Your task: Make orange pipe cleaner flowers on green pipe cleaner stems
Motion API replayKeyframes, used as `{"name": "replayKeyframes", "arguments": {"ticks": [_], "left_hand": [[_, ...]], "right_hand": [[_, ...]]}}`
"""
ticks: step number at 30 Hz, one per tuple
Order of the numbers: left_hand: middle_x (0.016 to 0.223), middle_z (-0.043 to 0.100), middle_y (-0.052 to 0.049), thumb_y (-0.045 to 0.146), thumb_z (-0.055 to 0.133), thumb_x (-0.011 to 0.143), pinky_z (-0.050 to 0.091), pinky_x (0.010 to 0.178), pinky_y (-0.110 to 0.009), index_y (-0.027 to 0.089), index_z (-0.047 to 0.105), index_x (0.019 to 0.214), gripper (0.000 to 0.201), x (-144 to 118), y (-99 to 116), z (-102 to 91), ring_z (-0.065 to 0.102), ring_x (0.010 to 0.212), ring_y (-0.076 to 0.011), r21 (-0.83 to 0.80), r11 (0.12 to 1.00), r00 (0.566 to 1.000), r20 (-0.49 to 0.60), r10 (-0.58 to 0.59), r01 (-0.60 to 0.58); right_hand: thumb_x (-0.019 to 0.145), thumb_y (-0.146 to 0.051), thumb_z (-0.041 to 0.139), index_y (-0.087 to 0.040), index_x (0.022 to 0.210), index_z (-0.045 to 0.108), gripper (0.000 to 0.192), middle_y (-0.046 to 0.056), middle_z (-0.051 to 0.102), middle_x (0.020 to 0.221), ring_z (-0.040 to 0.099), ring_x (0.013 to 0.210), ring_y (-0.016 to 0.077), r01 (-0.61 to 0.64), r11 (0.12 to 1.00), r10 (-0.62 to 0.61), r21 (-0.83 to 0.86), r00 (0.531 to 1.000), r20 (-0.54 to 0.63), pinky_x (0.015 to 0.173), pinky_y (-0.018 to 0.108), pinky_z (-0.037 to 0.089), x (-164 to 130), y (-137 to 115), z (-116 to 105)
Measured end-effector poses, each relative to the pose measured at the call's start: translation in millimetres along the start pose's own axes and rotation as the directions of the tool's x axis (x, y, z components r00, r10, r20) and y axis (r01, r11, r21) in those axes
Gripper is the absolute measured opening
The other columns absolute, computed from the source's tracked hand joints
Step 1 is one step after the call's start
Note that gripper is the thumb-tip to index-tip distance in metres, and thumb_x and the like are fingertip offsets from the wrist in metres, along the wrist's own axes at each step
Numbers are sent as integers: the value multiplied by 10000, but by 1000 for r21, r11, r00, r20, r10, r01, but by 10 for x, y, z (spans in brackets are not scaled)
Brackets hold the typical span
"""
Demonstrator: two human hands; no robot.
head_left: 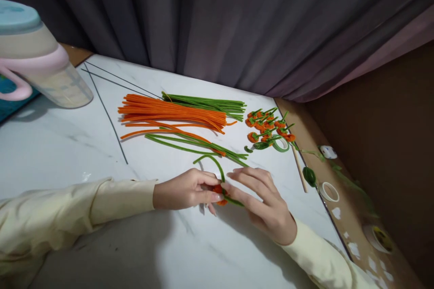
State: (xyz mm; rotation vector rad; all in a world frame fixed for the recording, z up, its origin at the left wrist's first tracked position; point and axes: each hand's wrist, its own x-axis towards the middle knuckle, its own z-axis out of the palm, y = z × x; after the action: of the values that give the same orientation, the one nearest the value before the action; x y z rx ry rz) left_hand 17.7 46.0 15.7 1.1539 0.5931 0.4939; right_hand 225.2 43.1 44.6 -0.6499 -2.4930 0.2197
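Low in the middle of the frame, the left hand (185, 189) and the right hand (261, 203) meet fingertip to fingertip over a small orange coil (219, 189), both pinched closed on it and on the green pipe cleaner (213, 162) that arches up from it and trails back toward the pile. The piece sits just above the white marble table (50, 144), between the two thumbs; how tightly the green stem is wound around the orange cannot be told from here. To the upper right of the hands lies a cluster of finished orange buds on green stems (269, 127), roughly a dozen, touching one another, with a green tape roll (280, 145) just beside them. Above the hands, in the centre of the frame, a thick bundle of straight orange pipe cleaners (169, 113) and a bundle of green pipe cleaners (206, 103) lie side by side, with a few loose ones spread below. Judging by the piles, a good batch of buds is made and far more raw material is unused, so the work looks early to midway, with one more bud now in hand. A pink-handled jug (37, 67) stands at the upper left, and thin dark wires (105, 113) lie near it.
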Motion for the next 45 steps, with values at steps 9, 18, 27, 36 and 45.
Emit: {"name": "replayKeyframes", "arguments": {"ticks": [9,18,27,36,45], "left_hand": [[751,570,0,415,659,748,516,684,-242,109,608,779,312,-6,61,-50,636,615,-109,-126,981,971,208,-119,147],[816,573,-18,440,613,777,514,698,-255,117,606,840,330,10,24,-44,623,649,-110,-83,995,990,137,-40,52],[793,530,-31,234,476,881,443,689,-213,130,627,888,184,-50,-29,58,523,720,-117,498,846,966,-55,252,-192],[878,535,-42,320,536,839,495,676,-244,129,624,950,238,-24,-10,34,565,722,-120,195,976,987,-104,122,-100],[880,594,-54,265,593,812,479,707,-294,131,563,1063,286,-21,-37,18,584,739,-133,-76,992,989,-117,91,-100]], "right_hand": [[940,-216,384,-178,884,615,241,60,664,847,540,979,203,-35,946,-8,321,991,132,815,383,397,188,46,-89],[859,-63,394,-166,857,589,221,69,624,786,521,735,166,-136,959,114,247,989,99,660,318,406,133,-93,-50],[837,-155,498,-159,667,570,185,19,568,590,490,527,111,-606,723,554,330,795,247,514,222,404,162,-276,-34],[821,-374,571,-157,714,617,246,22,605,574,527,502,116,-752,549,650,366,659,379,503,224,443,153,-158,-76],[899,-331,455,-177,865,659,258,14,647,630,557,540,117,-757,597,614,267,645,455,543,210,422,-10,-197,-143]]}}
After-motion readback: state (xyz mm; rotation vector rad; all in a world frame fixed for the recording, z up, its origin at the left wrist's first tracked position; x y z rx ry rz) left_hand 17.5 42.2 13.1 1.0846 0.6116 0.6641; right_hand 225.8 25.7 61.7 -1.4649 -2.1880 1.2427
